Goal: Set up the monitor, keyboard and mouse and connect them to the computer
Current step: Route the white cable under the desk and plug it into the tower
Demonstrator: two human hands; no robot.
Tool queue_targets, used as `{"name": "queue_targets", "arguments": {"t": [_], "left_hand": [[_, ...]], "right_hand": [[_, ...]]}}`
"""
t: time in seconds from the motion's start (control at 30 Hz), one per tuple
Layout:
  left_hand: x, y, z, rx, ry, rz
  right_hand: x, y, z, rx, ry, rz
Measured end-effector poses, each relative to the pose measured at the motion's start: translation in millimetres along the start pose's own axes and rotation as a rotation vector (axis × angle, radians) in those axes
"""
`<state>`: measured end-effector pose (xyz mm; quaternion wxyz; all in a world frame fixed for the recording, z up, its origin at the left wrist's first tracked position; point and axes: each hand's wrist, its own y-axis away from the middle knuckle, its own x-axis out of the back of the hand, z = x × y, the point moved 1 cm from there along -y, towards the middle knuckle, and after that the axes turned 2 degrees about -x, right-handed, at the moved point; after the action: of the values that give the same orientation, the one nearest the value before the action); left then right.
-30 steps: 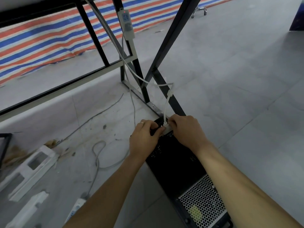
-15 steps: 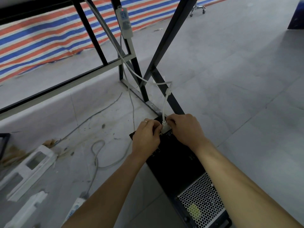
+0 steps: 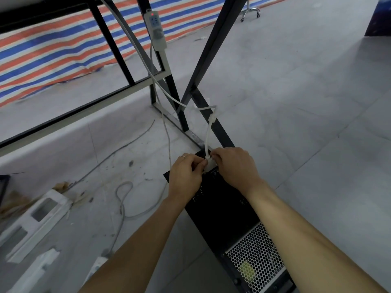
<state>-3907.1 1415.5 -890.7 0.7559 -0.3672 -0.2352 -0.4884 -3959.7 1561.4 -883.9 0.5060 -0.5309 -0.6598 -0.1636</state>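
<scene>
A black computer tower (image 3: 222,208) lies on the floor with its rear panel and mesh fan grille (image 3: 255,259) facing up. A white cable (image 3: 208,132) runs down from the desk to a white plug (image 3: 209,164) set against the tower's far end. My left hand (image 3: 186,176) and my right hand (image 3: 234,166) meet at that plug, with the fingers of both curled round it from either side. The port under the plug is hidden by my fingers. No monitor, keyboard or mouse is in view.
Black metal desk legs (image 3: 203,66) cross just beyond the tower. A white power strip (image 3: 157,30) with a red light hangs on one leg. Loose grey cables (image 3: 124,199) loop on the floor at left, near white foam packing (image 3: 36,220). A striped tarp (image 3: 53,49) lies behind.
Both hands stay on the white plug and have shifted slightly along the tower's end. The camera has tilted a little, so the desk legs appear higher.
</scene>
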Motion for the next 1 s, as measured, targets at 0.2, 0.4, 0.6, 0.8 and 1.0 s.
{"name": "queue_targets", "arguments": {"t": [0.2,0.4,0.6,0.8,1.0], "left_hand": [[1.0,4.9,-2.6,-0.043,-0.137,0.005],[5.0,-0.6,-4.0,-0.055,-0.092,0.005],[1.5,-0.8,1.4,-0.033,-0.106,0.011],[-7.3,-6.7,9.6,0.0,-0.084,0.03],[-15.9,-9.0,12.7,0.004,-0.097,0.023]], "right_hand": [[-0.5,2.3,-1.4,0.004,-0.033,0.001],[-2.8,2.0,-1.3,0.002,-0.021,-0.019],[-2.1,-1.2,-2.2,-0.014,-0.005,0.017],[-7.3,0.0,-0.8,-0.105,0.006,0.088],[-7.6,-0.4,3.7,-0.141,-0.012,0.11]]}}
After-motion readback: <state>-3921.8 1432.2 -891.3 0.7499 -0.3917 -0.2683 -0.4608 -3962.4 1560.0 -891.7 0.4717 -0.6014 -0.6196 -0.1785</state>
